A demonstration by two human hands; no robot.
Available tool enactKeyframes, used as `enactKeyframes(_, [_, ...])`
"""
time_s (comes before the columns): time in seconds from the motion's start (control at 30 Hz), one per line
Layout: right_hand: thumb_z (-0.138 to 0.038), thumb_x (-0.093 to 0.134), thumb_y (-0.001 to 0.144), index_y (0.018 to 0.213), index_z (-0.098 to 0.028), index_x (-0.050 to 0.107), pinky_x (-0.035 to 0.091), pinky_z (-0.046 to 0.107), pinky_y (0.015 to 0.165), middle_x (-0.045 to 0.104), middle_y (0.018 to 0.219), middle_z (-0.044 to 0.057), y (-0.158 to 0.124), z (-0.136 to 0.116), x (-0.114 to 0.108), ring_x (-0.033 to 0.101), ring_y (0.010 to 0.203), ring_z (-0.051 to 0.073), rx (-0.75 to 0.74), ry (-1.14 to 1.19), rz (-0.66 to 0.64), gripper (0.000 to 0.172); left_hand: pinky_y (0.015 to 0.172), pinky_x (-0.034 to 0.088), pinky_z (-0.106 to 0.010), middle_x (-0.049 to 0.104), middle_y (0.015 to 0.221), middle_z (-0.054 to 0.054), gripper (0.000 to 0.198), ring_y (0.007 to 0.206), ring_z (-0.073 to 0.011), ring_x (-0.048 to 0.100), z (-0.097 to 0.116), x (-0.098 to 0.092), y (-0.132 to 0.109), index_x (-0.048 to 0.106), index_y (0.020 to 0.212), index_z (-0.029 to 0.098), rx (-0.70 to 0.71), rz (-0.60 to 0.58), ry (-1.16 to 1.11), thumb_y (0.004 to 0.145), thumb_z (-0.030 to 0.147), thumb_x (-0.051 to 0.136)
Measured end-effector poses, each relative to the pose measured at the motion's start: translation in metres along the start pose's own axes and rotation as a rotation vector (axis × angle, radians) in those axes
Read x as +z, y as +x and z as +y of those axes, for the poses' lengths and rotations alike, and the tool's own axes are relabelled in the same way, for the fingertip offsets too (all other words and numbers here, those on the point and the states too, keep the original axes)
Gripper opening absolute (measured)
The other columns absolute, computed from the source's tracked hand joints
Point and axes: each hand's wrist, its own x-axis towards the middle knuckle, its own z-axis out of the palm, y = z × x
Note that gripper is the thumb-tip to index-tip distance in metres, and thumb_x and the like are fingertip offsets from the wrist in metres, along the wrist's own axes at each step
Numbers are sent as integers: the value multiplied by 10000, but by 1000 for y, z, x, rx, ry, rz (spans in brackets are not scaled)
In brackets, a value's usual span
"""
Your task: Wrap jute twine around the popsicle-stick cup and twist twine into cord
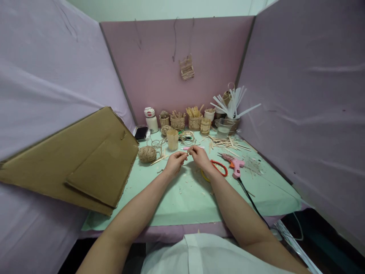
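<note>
My left hand (176, 161) and my right hand (199, 155) meet over the middle of the table, fingertips pinched close together. Between them is a small pale tan piece (188, 153), too small to tell what it is. Just behind the hands lies a pink pen-like tool (185, 148). Red-and-yellow-handled scissors (224, 169) rest partly hidden under my right wrist. A small cup of wooden sticks (172, 140) stands upright beyond my left hand, and a ball of twine (147, 154) sits to its left.
At the right lies a pink glue gun (236, 164) with a black cord. Loose wooden sticks (228, 143) are scattered behind it. Along the back stand a white-lidded jar (151, 121), stick-filled baskets (177, 122) and a clear cup (223, 130). Cardboard (94, 167) leans at the left.
</note>
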Motion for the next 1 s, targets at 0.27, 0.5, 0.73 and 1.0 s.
enactKeyframes(0.27, [-204,441,763,733,-206,589,365,288,716,617,738,32,3,9,-3,525,735,180,105,-171,139,150,431,219,-206,561,604,4,326,471,-58,342,1,3,-3,633,741,147,5,-29,119,612,439,704])
enactKeyframes(0.5, [-215,437,783,759,-192,605,371,304,715,613,740,59,4,17,-5,523,740,192,155,-224,171,171,482,291,-217,577,600,1,289,505,-79,398,4,7,-9,632,716,156,79,-79,180,648,433,682])
enactKeyframes(0.73, [-180,488,762,1051,-206,571,410,341,807,482,1057,101,-2,11,0,538,888,208,-6,-238,209,302,594,379,-239,576,598,3,214,592,-116,494,4,4,-3,627,688,153,190,78,253,667,364,654])
enactKeyframes(1.0, [-146,468,794,997,-212,562,445,297,739,421,1139,90,-10,-10,2,541,814,164,-313,-248,13,233,683,409,-256,607,666,-10,173,671,-137,543,-4,-7,5,654,750,154,263,203,304,702,316,616])
